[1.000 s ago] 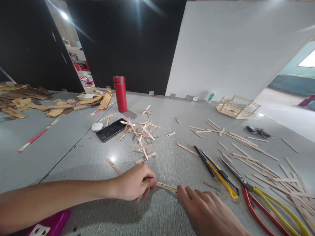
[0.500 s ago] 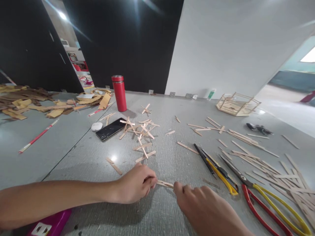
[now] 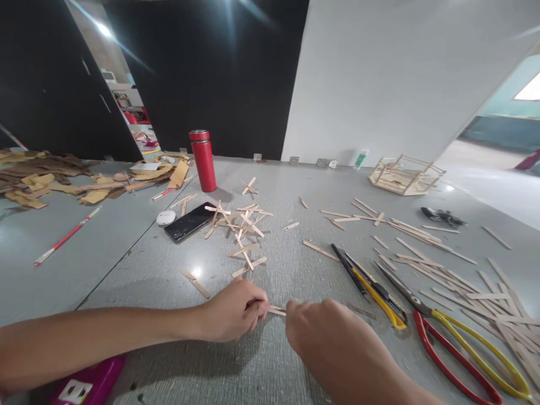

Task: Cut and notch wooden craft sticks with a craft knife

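Note:
My left hand [image 3: 234, 310] is curled at the near edge of the grey table [image 3: 139, 270], its fingertips pinched on one end of a thin wooden stick [image 3: 277, 310]. My right hand [image 3: 327, 337] is closed on the stick's other end, so only a short piece shows between the two hands. The stick lies low, just above the tabletop. A small pile of short crossed sticks [image 3: 242, 225] lies beyond my left hand.
A red flask [image 3: 203, 160], black phone [image 3: 189, 221] and white earbud case [image 3: 166, 217] stand behind. A yellow utility knife [image 3: 375, 289], red-and-yellow-handled scissors [image 3: 459, 349] and many long sticks [image 3: 455, 275] lie right. A stick-built frame [image 3: 405, 176] sits far right; cardboard scraps [image 3: 50, 180] far left.
My right hand has slid left along the stick toward my left hand, covering most of it. My left hand has hardly moved.

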`<act>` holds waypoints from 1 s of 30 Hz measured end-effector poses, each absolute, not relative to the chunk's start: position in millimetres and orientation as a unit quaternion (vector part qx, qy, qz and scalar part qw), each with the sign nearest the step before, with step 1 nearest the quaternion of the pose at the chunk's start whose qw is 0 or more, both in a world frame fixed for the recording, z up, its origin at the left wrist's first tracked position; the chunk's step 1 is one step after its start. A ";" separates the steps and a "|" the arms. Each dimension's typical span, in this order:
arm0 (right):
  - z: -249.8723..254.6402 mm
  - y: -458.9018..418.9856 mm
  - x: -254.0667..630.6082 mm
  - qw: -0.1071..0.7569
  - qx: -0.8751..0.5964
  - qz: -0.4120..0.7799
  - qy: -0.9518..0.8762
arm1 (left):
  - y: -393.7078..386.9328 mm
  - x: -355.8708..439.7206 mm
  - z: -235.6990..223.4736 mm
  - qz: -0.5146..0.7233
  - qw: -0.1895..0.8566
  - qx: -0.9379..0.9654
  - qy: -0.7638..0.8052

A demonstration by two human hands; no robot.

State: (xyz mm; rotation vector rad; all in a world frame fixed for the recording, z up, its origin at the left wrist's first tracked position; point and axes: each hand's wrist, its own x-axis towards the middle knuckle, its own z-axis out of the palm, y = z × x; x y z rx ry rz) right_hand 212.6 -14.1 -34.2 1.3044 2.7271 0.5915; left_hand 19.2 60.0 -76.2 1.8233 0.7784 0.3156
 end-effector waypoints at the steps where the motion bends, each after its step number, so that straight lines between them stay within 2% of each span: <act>1: -37.2 -18.0 218.5 0.024 0.422 0.207 0.882 | 60.4 19.0 -77.3 0.131 0.541 0.763 0.328; 6: -57.0 -27.6 243.8 -0.019 0.425 0.261 0.867 | 62.3 18.2 -79.5 0.125 0.553 0.757 0.326; 15: -75.3 -13.5 269.3 -0.046 0.388 0.232 0.891 | 64.1 19.5 -78.1 0.115 0.546 0.764 0.324; 25: -53.7 -20.9 244.2 0.020 0.434 0.212 0.876 | 60.5 20.7 -78.6 0.135 0.528 0.770 0.331; 30: -27.6 -4.7 214.2 0.063 0.420 0.149 0.893 | 59.6 19.4 -76.1 0.143 0.522 0.776 0.325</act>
